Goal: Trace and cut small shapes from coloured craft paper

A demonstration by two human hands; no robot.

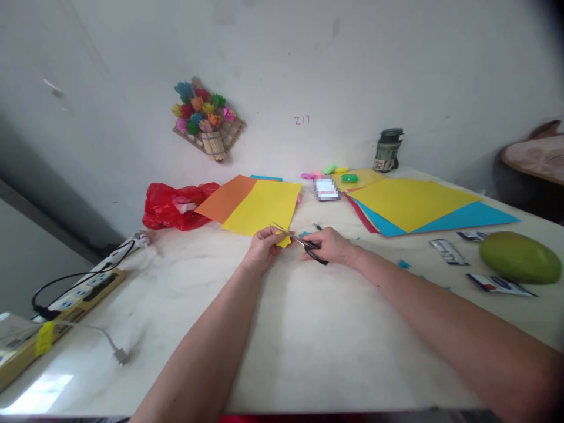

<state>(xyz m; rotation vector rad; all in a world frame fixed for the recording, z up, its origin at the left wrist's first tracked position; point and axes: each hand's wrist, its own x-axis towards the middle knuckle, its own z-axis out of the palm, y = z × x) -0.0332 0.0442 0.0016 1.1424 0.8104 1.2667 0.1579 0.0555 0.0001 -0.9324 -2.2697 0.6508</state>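
Between the thumb and fingers of my left hand [261, 249] is a small piece of yellow paper [285, 240]. My right hand [331, 245] grips a pair of scissors [314, 252] by the black handles. The slim metal blades point left, parted, and cross the small yellow piece beside my left fingertips. Just beyond my hands lies a large yellow sheet [268, 205], partly over an orange sheet [229, 197]. Small blue paper scraps [305, 235] are near the scissors, partly hidden by my right hand.
A red plastic bag [165, 205] and a power strip [83, 294] with cables are on the left. Stacked coloured sheets [409, 200], a green mango-like fruit [520, 257] and small packets [449, 251] lie on the right. A phone [326, 188] and dark bottle [388, 150] are at the back.
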